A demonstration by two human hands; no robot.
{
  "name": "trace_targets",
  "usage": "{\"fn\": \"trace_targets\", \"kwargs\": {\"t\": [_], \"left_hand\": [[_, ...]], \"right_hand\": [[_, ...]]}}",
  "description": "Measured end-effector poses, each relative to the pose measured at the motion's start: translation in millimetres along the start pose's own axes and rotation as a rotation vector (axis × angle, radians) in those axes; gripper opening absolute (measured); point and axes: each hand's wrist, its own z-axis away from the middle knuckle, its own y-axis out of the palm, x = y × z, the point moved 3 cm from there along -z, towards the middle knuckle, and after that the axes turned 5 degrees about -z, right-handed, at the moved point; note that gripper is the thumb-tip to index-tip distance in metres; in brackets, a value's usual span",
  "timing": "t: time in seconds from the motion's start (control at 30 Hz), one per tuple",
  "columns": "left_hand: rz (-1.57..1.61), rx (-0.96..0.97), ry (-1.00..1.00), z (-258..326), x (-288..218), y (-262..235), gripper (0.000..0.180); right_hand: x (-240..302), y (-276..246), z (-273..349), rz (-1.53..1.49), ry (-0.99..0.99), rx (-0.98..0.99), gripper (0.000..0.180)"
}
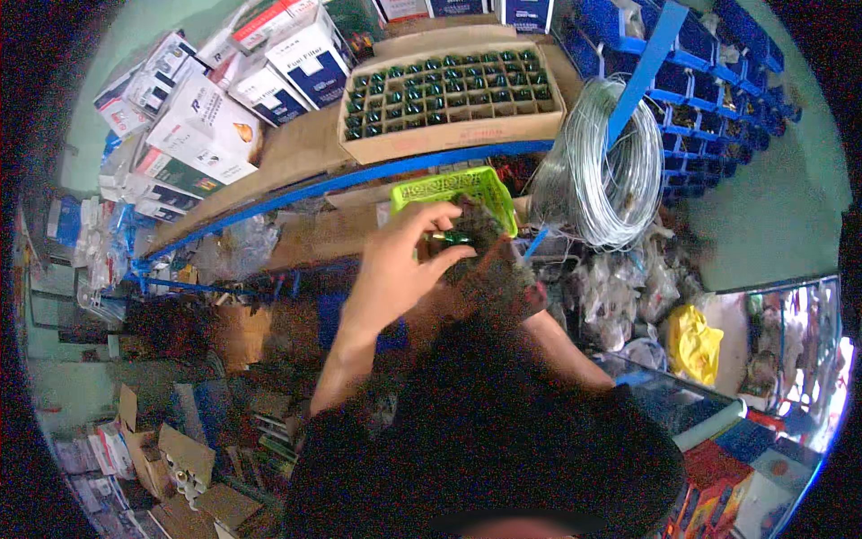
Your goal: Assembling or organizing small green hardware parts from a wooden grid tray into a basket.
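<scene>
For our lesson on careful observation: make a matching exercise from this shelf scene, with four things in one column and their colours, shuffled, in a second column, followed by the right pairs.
Things:
1. Plastic basket behind the left hand
2. Wire coil hanging at the right
3. Shelf rail under the cardboard tray
4. Bag low at the right

Colours:
A. blue
B. yellow
C. bright green
D. silver-grey

Pairs: 1-C, 2-D, 3-A, 4-B
</scene>
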Motion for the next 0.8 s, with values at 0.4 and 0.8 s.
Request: {"fn": "trace_targets", "kwargs": {"t": [0.4,0.8], "left_hand": [[0.025,-0.048,-0.140,41.4,42.3,45.1,0.013],[-0.107,-0.116,0.016,41.1,20.8,75.1,0.012]], "right_hand": [[54.2,26.3,24.2,0.943,-0.336,-0.066,0.035],[57.4,9.6,8.2,1.073,-0.355,-0.099,0.025]]}}
